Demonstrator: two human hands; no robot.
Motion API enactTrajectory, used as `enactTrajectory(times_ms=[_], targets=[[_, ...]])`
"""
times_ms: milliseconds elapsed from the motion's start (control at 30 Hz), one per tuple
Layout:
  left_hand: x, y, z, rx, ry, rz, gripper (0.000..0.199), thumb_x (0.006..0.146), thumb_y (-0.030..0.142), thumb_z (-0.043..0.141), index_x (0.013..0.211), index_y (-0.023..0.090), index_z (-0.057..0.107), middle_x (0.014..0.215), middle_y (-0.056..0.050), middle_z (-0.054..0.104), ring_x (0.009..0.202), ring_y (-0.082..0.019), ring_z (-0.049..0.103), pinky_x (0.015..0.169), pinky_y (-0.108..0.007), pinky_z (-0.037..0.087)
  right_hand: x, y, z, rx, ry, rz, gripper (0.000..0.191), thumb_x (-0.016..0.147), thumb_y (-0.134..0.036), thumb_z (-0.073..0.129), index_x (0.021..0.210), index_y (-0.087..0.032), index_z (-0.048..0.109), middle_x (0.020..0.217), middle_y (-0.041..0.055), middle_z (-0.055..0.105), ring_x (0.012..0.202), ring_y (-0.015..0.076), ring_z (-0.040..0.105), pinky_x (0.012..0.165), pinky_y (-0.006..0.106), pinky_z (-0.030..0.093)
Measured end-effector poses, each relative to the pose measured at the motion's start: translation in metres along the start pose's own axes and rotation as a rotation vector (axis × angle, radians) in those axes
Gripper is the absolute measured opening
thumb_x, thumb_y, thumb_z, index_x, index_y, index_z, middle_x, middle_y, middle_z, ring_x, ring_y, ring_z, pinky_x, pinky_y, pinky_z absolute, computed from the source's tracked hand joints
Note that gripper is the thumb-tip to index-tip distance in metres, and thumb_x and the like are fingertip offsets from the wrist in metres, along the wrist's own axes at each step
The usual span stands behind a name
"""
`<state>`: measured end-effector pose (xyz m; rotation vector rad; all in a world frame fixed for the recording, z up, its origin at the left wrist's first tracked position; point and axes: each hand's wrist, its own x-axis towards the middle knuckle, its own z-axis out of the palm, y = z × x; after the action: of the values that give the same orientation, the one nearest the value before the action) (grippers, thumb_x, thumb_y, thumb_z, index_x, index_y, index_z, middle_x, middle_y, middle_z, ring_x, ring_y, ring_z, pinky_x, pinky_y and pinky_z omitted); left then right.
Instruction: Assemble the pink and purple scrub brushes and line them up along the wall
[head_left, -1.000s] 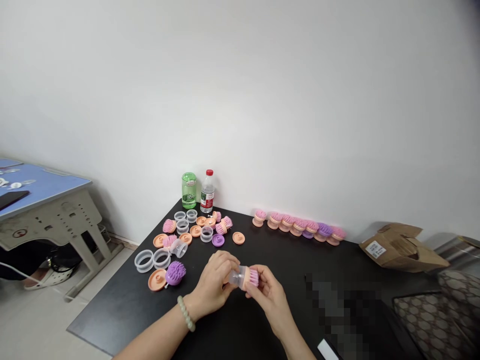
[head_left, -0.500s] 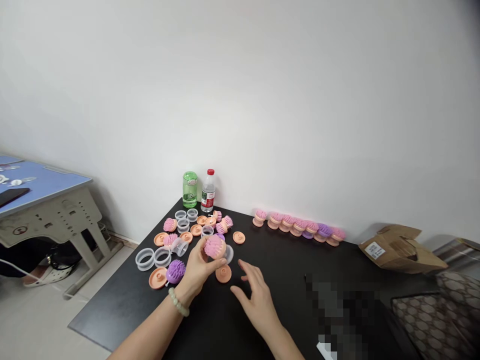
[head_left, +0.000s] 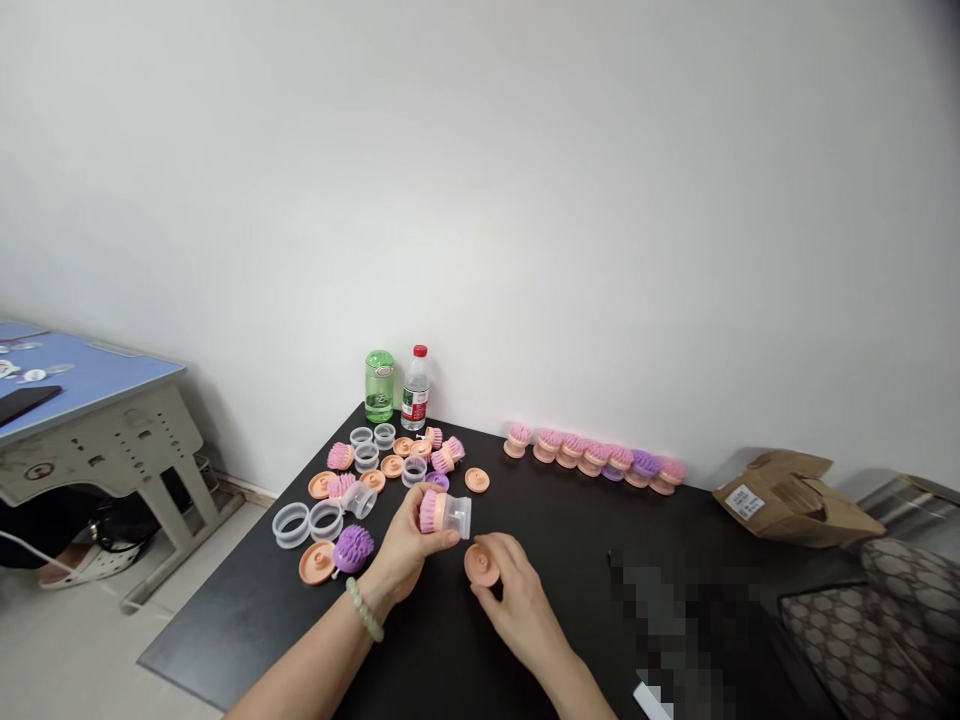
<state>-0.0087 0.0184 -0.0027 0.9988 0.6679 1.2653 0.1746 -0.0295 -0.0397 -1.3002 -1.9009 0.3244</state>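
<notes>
Brush (head_left: 430, 512) and clear cup (head_left: 458, 518), joined end to end, are lying sideways in the closed grip of the left hand (head_left: 403, 552); the right hand (head_left: 517, 592) is pinching a peach disc (head_left: 481, 567) by its edge, over the table (head_left: 571, 535).

Held sideways in the left hand (head_left: 405, 548): a brush (head_left: 432, 512), pink bristles leftward, peach collar, clear cup (head_left: 456, 516) joined at the right, wide rim outward. Pinched in the right hand (head_left: 519, 592): a round peach lid (head_left: 481, 566), knobbed face showing, near the cup but apart.
</notes>
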Motion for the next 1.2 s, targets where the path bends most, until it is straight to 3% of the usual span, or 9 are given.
enactTrajectory(times_ms=[200, 467, 700, 900, 1033, 1200], targets=[[-0.004, -0.003, 0.004, 0.058, -0.112, -0.121, 0.063, 0.052, 0.022, 0.095, 0.101, 0.019, 0.055, 0.085, 0.003, 0.058, 0.076, -0.012, 0.051, 0.068, -0.022, 0.041, -0.001, -0.001, -0.020, 0.057, 0.111, 0.048, 0.050, 0.077, -0.011, 0.062, 0.124, -0.026, 0.060, 0.124, 0.0075, 0.065, 0.116, 0.0275, 0.064, 0.100, 0.042, 0.055], [-0.007, -0.003, 0.006, 0.168, -0.225, -0.177, 0.062, 0.051, 0.026, 0.094, 0.098, 0.019, 0.054, 0.086, 0.003, 0.057, 0.074, -0.011, 0.048, 0.064, -0.022, 0.037, -0.002, -0.005, -0.018, 0.200, 0.203, 0.051, 0.050, 0.076, -0.016, 0.071, 0.124, -0.026, 0.061, 0.121, 0.0082, 0.068, 0.107, 0.0261, 0.069, 0.094, 0.041, 0.060], [-0.008, -0.002, 0.008, 0.157, -0.234, -0.192, 0.060, 0.052, 0.028, 0.095, 0.095, 0.017, 0.055, 0.084, 0.003, 0.058, 0.071, -0.010, 0.047, 0.062, -0.021, 0.036, -0.003, -0.004, -0.017, 0.441, 0.251, 0.082, 0.033, 0.079, -0.033, 0.080, 0.111, -0.025, 0.072, 0.121, 0.0115, 0.067, 0.110, 0.0290, 0.070, 0.092, 0.041, 0.062], [-0.009, 0.002, 0.008, 0.120, -0.259, -0.228, 0.060, 0.051, 0.027, 0.095, 0.096, 0.016, 0.056, 0.082, 0.003, 0.060, 0.070, -0.010, 0.048, 0.062, -0.021, 0.036, -0.004, -0.005, -0.024, 0.374, 0.222, -0.002, 0.035, 0.086, -0.038, 0.075, 0.120, -0.029, 0.073, 0.119, 0.0106, 0.069, 0.108, 0.0292, 0.071, 0.086, 0.040, 0.064], [-0.010, 0.002, 0.009, 0.074, -0.256, -0.245, 0.061, 0.050, 0.027, 0.096, 0.096, 0.016, 0.057, 0.081, 0.002, 0.061, 0.070, -0.010, 0.049, 0.062, -0.021, 0.036, -0.001, -0.012, -0.028, 0.214, 0.280, -0.142, 0.036, 0.090, -0.037, 0.071, 0.125, -0.029, 0.071, 0.114, 0.0101, 0.071, 0.103, 0.0267, 0.072, 0.087, 0.038, 0.063], [-0.011, 0.002, 0.012, 0.019, -0.222, -0.251, 0.054, 0.052, 0.028, 0.095, 0.090, 0.015, 0.059, 0.079, 0.002, 0.060, 0.070, -0.010, 0.050, 0.063, -0.022, 0.037, 0.002, -0.016, -0.030, 0.077, 0.319, -0.230, 0.038, 0.095, -0.037, 0.064, 0.132, -0.028, 0.066, 0.102, 0.0090, 0.069, 0.091, 0.0214, 0.071, 0.076, 0.030, 0.062]])
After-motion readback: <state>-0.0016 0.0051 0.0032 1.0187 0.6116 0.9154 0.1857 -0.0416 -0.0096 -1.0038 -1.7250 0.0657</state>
